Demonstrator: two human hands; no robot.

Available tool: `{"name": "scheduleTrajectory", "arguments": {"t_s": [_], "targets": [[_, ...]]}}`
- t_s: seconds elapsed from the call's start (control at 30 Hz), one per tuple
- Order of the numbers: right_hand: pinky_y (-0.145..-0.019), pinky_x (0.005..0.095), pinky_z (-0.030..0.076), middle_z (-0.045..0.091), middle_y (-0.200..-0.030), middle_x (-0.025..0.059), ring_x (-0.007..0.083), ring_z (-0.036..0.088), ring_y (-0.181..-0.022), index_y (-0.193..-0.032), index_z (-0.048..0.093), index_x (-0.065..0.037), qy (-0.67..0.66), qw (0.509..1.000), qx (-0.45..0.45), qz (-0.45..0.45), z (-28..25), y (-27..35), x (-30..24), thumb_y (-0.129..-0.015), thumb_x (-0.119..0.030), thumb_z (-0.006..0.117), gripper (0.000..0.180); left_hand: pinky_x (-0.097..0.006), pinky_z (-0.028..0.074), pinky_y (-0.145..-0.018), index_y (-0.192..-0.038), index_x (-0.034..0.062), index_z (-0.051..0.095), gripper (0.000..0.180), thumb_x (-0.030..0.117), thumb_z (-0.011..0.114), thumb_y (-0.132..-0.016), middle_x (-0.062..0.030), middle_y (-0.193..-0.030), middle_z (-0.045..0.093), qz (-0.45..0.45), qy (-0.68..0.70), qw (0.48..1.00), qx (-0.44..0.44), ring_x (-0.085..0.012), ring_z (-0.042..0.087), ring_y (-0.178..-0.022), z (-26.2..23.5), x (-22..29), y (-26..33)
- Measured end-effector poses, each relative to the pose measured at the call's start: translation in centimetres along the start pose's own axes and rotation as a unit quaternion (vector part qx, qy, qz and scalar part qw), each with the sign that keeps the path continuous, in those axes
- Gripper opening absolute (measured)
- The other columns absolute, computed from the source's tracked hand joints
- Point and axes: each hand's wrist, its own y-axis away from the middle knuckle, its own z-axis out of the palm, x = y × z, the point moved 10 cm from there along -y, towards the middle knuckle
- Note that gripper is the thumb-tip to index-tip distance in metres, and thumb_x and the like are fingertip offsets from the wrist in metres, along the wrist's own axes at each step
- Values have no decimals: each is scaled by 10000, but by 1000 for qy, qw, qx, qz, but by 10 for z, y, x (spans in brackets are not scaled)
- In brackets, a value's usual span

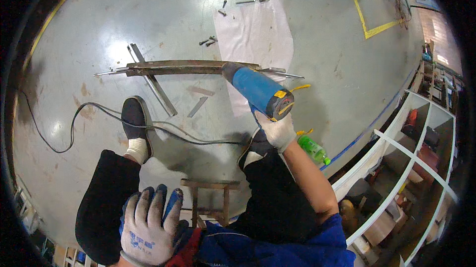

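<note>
In a white work glove, my right hand [277,131] grips the handle of a blue corded impact wrench [258,86]. The tool's dark nose lies over the right part of a long brown metal bar [173,66]; I cannot tell whether they touch. Thin rods stick out of both ends of this bar, and a grey metal rail [157,88] crosses beneath its left part. My left hand [148,225], in a white and blue glove, holds nothing; its fingers are stretched out by my left thigh. A white cloth [255,34] lies under the bar's right end.
Several bolts [209,41] lie near the cloth. A black cable [198,142] runs across the floor past my feet. Close to my right forearm is a green bottle [313,150]. A wooden stool [210,184] stands between my legs, and a white-framed shelf [396,153] fills the right side.
</note>
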Motion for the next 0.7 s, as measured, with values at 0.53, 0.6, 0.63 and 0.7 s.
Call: {"name": "scheduleTrajectory", "arguments": {"t_s": [0.53,0.6,0.63,0.7], "targets": [[-1097,447,449,624,-1358,191,342,595,-1259,-1373,548,25,38,993,-10,110,-10,9,44,-876,-296,801,643,-603,431,-1036,-1463,74,501,756,403,742,-826,-228,-1363,572,-34,4,998,-46,-442,555,-1229,13,-10,-34],[-1096,445,451,614,-1372,192,340,589,-1269,-1381,540,24,117,990,-12,81,-11,15,64,-873,-302,805,660,-605,432,-1033,-1456,73,504,745,411,734,-833,-230,-1362,574,-25,7,999,-44,-445,559,-1222,14,-11,-37],[-1095,444,452,609,-1379,192,339,586,-1275,-1386,536,24,157,985,-13,67,-11,17,74,-871,-305,807,668,-606,433,-1033,-1449,72,508,735,413,731,-837,-232,-1362,574,-20,12,999,-43,-447,561,-1219,15,-11,-39],[-1095,438,454,610,-1376,194,338,584,-1278,-1398,522,25,11,988,-51,148,2,5,56,-865,-312,812,694,-608,434,-1031,-1438,73,515,716,415,726,-845,-235,-1363,573,-38,17,998,-47,-448,565,-1213,13,-13,-37]]}}
